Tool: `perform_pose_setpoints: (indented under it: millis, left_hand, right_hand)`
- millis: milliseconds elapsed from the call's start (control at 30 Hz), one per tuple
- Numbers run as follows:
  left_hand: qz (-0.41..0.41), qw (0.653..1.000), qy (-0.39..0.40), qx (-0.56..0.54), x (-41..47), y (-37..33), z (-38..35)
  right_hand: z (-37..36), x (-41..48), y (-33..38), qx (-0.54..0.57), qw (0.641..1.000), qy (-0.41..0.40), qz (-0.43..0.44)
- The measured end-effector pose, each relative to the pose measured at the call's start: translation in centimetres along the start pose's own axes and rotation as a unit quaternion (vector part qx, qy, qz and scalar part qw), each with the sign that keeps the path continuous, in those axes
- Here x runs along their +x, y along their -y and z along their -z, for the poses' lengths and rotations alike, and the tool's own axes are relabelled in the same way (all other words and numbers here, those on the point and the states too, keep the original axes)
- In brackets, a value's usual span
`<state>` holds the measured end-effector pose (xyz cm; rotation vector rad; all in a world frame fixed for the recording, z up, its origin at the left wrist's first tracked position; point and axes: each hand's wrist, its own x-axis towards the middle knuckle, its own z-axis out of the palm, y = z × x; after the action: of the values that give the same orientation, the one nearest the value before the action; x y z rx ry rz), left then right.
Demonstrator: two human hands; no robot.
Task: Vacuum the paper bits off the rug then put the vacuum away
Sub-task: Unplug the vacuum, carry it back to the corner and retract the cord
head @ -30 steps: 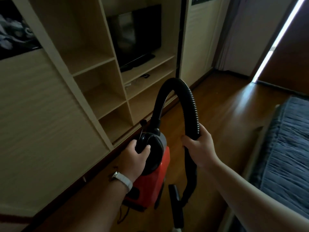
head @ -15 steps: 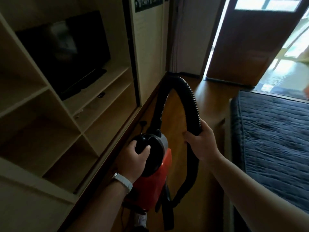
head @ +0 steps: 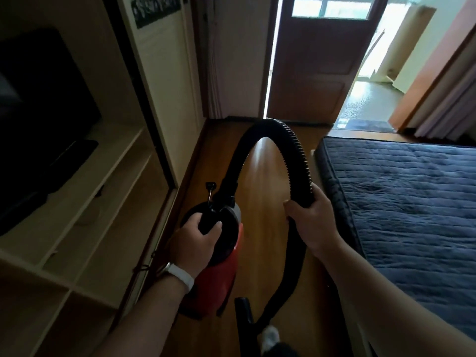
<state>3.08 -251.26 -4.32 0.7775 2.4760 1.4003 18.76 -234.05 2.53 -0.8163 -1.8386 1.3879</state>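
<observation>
I carry a small red vacuum (head: pixel 221 274) with a black top above the wooden floor. My left hand (head: pixel 194 242) grips the black handle on top of it. A ribbed black hose (head: pixel 291 150) arches up from the vacuum and comes down on the right, where my right hand (head: pixel 313 222) grips it. The hose runs on down to a black nozzle (head: pixel 244 315) hanging near my foot. No rug or paper bits are in sight.
A pale shelf unit (head: pixel 85 202) with a dark TV (head: pixel 38 112) lines the left. A bed with a dark blue quilt (head: pixel 412 215) fills the right. The wooden floor (head: pixel 268 191) forms a narrow lane between them toward a brown door (head: pixel 314 60) and a bright doorway.
My view has swung right, from the shelves toward the door and bed. Both hands keep the same hold on the vacuum and hose.
</observation>
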Motion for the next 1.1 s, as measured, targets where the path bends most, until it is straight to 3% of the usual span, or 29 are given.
perform_pose_setpoints:
  millis: [267, 567, 833, 1100]
  left_hand:
    - [0.017, 1.0, 0.013, 0.01, 10.8, 0.4, -4.1]
    - [0.056, 0.998, 0.022, 0.001, 23.9, -4.0, -10.4]
    - [0.027, 0.999, -0.023, -0.011, 33.9, -7.9, -14.6]
    - [0.005, 1.0, 0.013, -0.001, 45.1, -10.0, -19.6]
  right_hand:
    - [-2.1, 11.1, -5.1, 0.002, 1.0, -0.005, -0.019]
    - [-1.6, 27.6, -8.2, 0.036, 0.998, 0.021, -0.042]
    - [-0.2, 38.7, -8.5, 0.038, 0.999, 0.03, 0.01]
    - [1.4, 49.4, -10.3, -0.009, 0.999, -0.032, 0.017]
